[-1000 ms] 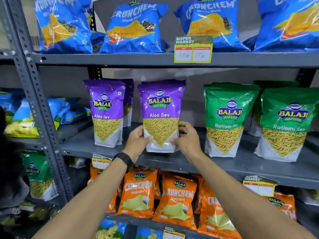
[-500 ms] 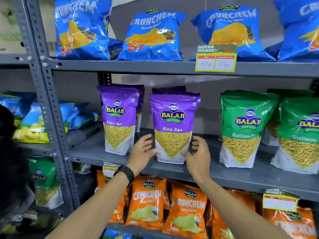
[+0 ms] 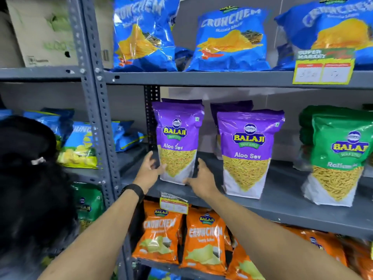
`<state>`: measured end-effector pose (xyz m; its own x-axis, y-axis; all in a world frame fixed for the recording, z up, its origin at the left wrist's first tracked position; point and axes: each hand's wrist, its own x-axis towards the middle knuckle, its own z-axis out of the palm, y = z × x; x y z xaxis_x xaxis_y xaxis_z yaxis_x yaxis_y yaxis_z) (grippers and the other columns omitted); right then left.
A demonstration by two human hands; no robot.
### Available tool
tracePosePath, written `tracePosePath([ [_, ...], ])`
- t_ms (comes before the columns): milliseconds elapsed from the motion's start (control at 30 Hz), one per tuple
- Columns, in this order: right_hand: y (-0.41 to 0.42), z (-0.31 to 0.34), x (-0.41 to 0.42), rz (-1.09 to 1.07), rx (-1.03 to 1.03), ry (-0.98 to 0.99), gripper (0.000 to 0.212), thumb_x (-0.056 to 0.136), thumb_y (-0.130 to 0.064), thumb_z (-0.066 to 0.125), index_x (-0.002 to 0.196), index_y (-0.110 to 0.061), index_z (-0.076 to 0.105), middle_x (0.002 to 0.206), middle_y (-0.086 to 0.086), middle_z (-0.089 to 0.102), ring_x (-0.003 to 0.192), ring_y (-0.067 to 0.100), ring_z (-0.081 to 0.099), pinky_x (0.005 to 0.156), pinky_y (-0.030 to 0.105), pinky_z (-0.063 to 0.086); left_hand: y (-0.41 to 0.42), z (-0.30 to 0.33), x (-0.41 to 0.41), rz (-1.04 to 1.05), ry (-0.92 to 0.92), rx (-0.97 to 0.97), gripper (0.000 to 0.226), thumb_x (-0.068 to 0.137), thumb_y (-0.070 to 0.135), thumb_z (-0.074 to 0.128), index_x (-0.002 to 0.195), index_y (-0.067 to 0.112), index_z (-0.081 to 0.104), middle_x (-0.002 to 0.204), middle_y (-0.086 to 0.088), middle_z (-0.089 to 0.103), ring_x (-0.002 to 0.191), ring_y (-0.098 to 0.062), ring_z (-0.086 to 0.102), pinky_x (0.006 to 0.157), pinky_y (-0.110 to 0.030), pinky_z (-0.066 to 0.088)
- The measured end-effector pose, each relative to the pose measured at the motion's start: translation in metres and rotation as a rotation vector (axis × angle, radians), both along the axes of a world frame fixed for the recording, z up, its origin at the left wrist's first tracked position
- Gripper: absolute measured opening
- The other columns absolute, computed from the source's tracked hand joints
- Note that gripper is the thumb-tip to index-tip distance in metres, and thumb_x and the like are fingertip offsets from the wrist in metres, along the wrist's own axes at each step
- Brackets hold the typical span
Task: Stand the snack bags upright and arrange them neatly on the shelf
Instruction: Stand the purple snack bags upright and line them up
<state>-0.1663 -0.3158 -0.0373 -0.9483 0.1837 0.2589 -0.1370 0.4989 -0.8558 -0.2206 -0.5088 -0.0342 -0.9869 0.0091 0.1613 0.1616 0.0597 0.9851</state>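
As it stands upright, both hands flank the left Aloo Sev bag (image 3: 177, 142)

The scene is evenly and fairly brightly lit, seemingly from overhead and in front, with soft shadows pooling under each shelf (image 3: 201, 78) and behind the bags. Glare streaks the glossy blue bags (image 3: 230, 39) on the top tier and the purple Aloo Sev bag (image 3: 249, 150). Motion blur smears the price tag (image 3: 323, 69) at upper right and the green bag (image 3: 341, 158) near the right edge; print there is unreadable. The wide lens bows the grey upright (image 3: 94, 110) and stretches things toward the corners. The dark mass at lower left is out of focus.
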Motion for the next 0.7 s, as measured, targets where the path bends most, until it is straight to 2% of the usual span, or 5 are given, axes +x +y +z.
tracePosePath([
  [167,-0.009,-0.005,-0.019,-0.039,0.022,-0.031,0.071,0.075,-0.009,0.083,0.136,-0.011,0.048,0.127,0.010,0.068,0.118,0.031,0.065,0.086,0.034,0.052,-0.004,-0.009,-0.012,-0.111,0.000,-0.034,0.084,0.097,0.005,0.066,0.165,0.012,0.017,0.151,-0.022,0.055,0.125,-0.025,0.059,0.103,-0.031,0.045],
  [267,-0.015,-0.010,-0.019,-0.061,0.044,0.016,0.058,0.078,-0.004,0.079,0.128,-0.012,0.050,0.125,0.010,0.069,0.116,0.029,0.066,0.087,0.037,0.054,-0.008,-0.014,-0.011,-0.102,0.051,-0.053,0.073,0.098,0.001,0.063,0.161,0.012,0.028,0.135,-0.014,0.065,0.109,-0.014,0.066,0.085,-0.016,0.054],
  [333,-0.019,-0.011,-0.018,-0.069,0.075,0.034,0.059,0.080,-0.007,0.079,0.130,-0.015,0.050,0.129,0.008,0.068,0.118,0.029,0.065,0.093,0.040,0.055,-0.009,-0.014,-0.007,-0.095,0.071,-0.051,0.070,0.099,0.000,0.061,0.159,0.013,0.030,0.133,-0.012,0.063,0.117,-0.019,0.065,0.088,-0.014,0.053],
  [467,-0.019,-0.016,-0.020,-0.084,0.103,0.047,0.061,0.082,-0.012,0.080,0.134,-0.018,0.048,0.133,0.005,0.066,0.122,0.028,0.064,0.098,0.044,0.056,-0.009,-0.015,-0.005,-0.081,0.105,-0.094,0.067,0.098,0.002,0.062,0.158,0.014,0.033,0.135,-0.013,0.064,0.124,-0.023,0.060,0.110,-0.037,0.047],
  [700,-0.015,-0.014,-0.017,-0.042,0.093,0.040,0.066,0.083,-0.010,0.078,0.140,-0.019,0.047,0.136,0.004,0.062,0.125,0.025,0.061,0.099,0.041,0.056,-0.008,-0.014,0.000,-0.052,0.062,-0.058,0.072,0.096,0.004,0.067,0.159,0.014,0.033,0.133,-0.006,0.061,0.128,-0.024,0.058,0.109,-0.039,0.047],
])
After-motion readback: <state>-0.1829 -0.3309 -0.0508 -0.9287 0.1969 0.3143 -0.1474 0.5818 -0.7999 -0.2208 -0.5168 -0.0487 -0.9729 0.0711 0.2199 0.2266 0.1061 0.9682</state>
